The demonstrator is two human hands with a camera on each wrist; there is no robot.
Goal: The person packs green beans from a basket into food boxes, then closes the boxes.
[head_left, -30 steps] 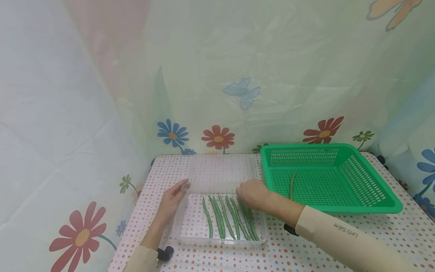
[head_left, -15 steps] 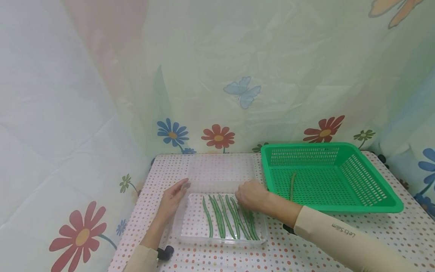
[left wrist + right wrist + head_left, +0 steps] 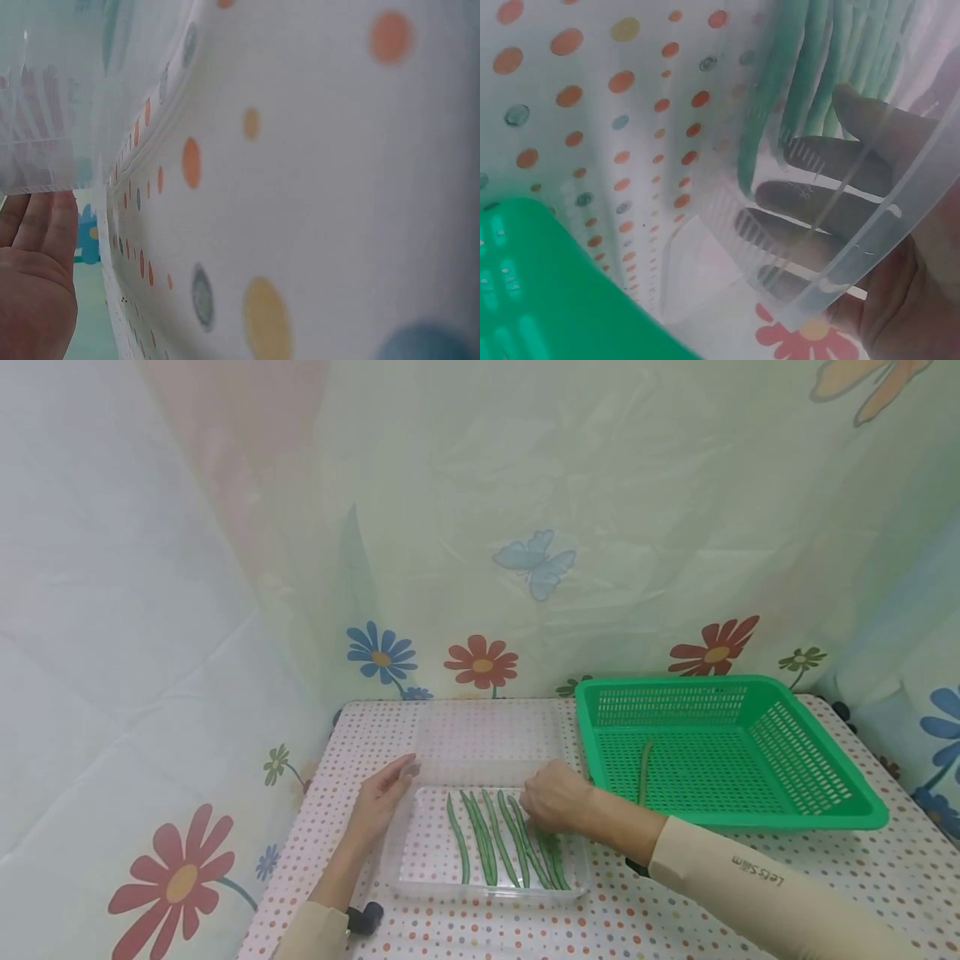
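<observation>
A clear plastic container (image 3: pixel 487 893) sits near the table's front, its clear lid (image 3: pixel 487 731) folded back behind it. Several green beans (image 3: pixel 480 839) lie lengthwise in it, side by side. My left hand (image 3: pixel 377 803) rests at the container's back left corner; in the left wrist view its fingers (image 3: pixel 45 225) stand fairly straight against the plastic. My right hand (image 3: pixel 557 797) reaches into the right end over the rightmost beans. Through the clear wall in the right wrist view, its fingers (image 3: pixel 817 202) look extended, touching the beans; no pinch is plain.
To the right stands a green plastic basket (image 3: pixel 780 820), close to the container, with one green bean (image 3: pixel 645 772) in it. A dotted cloth (image 3: pixel 375 727) covers the table. Flowered curtains (image 3: pixel 637 527) hang behind and at both sides.
My right hand has shifted slightly toward me over the rightmost beans, and those beans have moved a little. The left hand, container and basket stay where they were.
</observation>
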